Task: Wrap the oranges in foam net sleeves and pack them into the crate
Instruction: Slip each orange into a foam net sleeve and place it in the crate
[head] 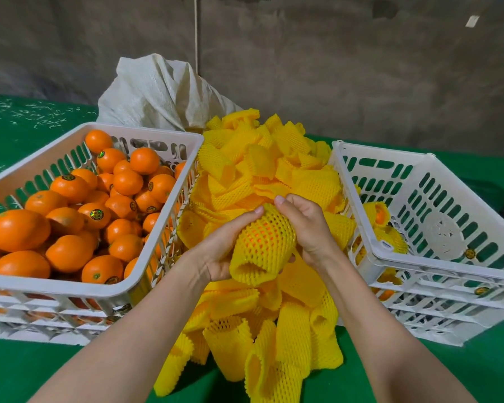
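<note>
An orange (259,238) sits inside a yellow foam net sleeve (258,257), held over a heap of loose yellow sleeves (262,170). My left hand (227,245) grips the sleeved orange from the left and below. My right hand (306,225) grips it from the right, fingertips at its top. A white crate (163,216) full of bare oranges (70,228) stands at the left. A white crate (390,257) at the right, stacked on others, holds a few sleeved oranges (380,213) in its near left corner.
A crumpled white woven sack (160,94) lies behind the sleeve heap. Everything rests on a green table cover (26,370), with white scraps at the far left. A grey wall rises behind the table.
</note>
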Action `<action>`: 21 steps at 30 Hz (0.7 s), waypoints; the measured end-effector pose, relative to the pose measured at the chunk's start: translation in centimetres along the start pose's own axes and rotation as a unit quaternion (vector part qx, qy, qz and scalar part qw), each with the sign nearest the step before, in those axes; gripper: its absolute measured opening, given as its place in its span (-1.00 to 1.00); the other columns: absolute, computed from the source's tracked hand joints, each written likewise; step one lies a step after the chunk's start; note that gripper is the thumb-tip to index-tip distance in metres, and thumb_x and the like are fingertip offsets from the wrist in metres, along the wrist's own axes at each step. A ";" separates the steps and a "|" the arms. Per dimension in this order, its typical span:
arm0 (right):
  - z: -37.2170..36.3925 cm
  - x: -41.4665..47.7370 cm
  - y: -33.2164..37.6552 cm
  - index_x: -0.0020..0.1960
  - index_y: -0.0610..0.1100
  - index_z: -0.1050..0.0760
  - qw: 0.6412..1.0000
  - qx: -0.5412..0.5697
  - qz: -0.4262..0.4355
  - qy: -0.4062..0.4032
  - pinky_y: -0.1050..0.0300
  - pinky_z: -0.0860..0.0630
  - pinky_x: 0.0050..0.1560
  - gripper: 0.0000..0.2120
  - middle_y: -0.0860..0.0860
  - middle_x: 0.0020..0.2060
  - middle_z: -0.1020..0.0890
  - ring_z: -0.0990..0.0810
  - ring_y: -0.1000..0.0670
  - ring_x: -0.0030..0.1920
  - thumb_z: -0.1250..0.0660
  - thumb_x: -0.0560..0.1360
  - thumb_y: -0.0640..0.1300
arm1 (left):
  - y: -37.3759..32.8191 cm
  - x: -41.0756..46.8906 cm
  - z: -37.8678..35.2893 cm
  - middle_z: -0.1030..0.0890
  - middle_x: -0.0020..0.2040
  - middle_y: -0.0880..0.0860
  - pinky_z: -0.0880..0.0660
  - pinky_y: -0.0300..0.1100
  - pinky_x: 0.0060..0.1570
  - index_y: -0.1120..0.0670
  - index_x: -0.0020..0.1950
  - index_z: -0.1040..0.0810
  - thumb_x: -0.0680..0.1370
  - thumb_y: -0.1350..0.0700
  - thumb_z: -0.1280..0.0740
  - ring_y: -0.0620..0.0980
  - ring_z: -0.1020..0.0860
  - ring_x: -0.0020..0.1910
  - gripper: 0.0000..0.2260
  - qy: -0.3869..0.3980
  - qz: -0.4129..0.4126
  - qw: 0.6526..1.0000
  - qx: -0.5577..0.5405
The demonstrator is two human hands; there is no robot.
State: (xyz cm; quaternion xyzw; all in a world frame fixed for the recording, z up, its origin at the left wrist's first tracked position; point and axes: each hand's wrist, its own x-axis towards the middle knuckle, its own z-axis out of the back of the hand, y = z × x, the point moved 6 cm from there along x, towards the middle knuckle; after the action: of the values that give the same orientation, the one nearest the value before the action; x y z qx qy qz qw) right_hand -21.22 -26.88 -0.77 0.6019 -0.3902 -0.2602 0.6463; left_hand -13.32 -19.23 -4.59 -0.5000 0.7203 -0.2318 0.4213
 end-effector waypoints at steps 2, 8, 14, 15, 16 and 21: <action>0.4 0.1 0.5 -0.37 -0.14 -0.32 0.996 -0.075 0.053 -0.019 0.14 -0.27 -0.43 -0.68 -0.01 -0.49 -0.31 -0.32 0.08 -0.47 -0.31 0.52 -0.20 | -0.5 0.1 -0.1 -0.67 -0.15 0.23 -0.61 -0.08 -0.28 0.15 0.05 -0.58 0.35 -0.15 -0.33 0.14 -0.66 -0.26 -0.56 -0.018 -0.023 1.000 0.006; 0.8 -0.9 -0.4 0.23 -0.06 -0.38 0.983 -0.162 0.059 -0.061 0.40 -0.43 -0.01 -0.73 0.08 0.08 -0.48 -0.45 0.37 0.02 -0.24 0.56 -0.05 | -2.5 0.1 0.4 -0.64 -0.05 0.11 -0.54 -0.05 -0.10 0.07 0.09 -0.55 0.55 -0.08 -0.28 0.07 -0.61 -0.07 -0.75 -0.213 -0.100 0.969 0.069; -1.7 -2.7 -0.9 0.40 -0.08 -0.27 0.986 -0.151 0.051 0.054 0.37 -0.29 0.29 -0.52 0.18 0.27 -0.37 -0.31 0.35 0.25 -0.32 0.52 -0.23 | -3.3 -0.6 -0.1 -0.57 0.21 0.13 -0.56 -0.08 0.05 0.15 0.32 -0.43 0.59 0.07 -0.29 0.05 -0.58 0.07 -0.67 -0.264 -0.186 0.943 0.078; -1.8 -2.8 -0.6 0.39 -0.11 -0.28 0.985 -0.151 0.057 0.055 0.37 -0.29 0.29 -0.48 0.14 0.27 -0.38 -0.31 0.32 0.26 -0.35 0.49 -0.28 | -3.3 -0.8 -0.4 -0.56 0.20 0.13 -0.53 -0.03 0.10 0.16 0.37 -0.38 0.59 0.08 -0.28 0.07 -0.56 0.11 -0.63 -0.267 -0.190 0.942 0.068; -1.8 -2.9 -0.4 0.39 -0.13 -0.28 0.985 -0.153 0.062 0.058 0.36 -0.30 0.29 -0.45 0.11 0.28 -0.39 -0.32 0.28 0.28 -0.38 0.46 -0.32 | -3.1 -0.9 -0.5 -0.54 0.22 0.13 -0.50 0.02 0.18 0.17 0.43 -0.31 0.59 0.09 -0.28 0.08 -0.53 0.17 -0.56 -0.269 -0.191 0.942 0.059; -0.8 -2.8 0.8 0.28 -0.27 -0.39 0.986 -0.146 0.074 -0.016 -0.02 -0.37 0.30 -0.47 -0.12 0.24 -0.49 -0.44 -0.04 0.27 -0.37 0.34 -0.47 | -3.4 -0.8 -2.6 -0.29 0.38 -0.13 -0.32 -0.36 0.25 0.10 0.51 -0.19 0.64 -0.03 -0.10 -0.16 -0.29 0.33 -0.54 -0.200 -0.212 0.941 0.174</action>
State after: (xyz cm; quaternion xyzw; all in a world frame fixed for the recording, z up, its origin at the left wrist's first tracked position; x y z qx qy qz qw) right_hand -22.24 -24.00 -0.46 0.4662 -0.4021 -0.2755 0.7383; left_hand -13.57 -20.07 -0.34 -0.5960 0.4470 -0.3330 0.5780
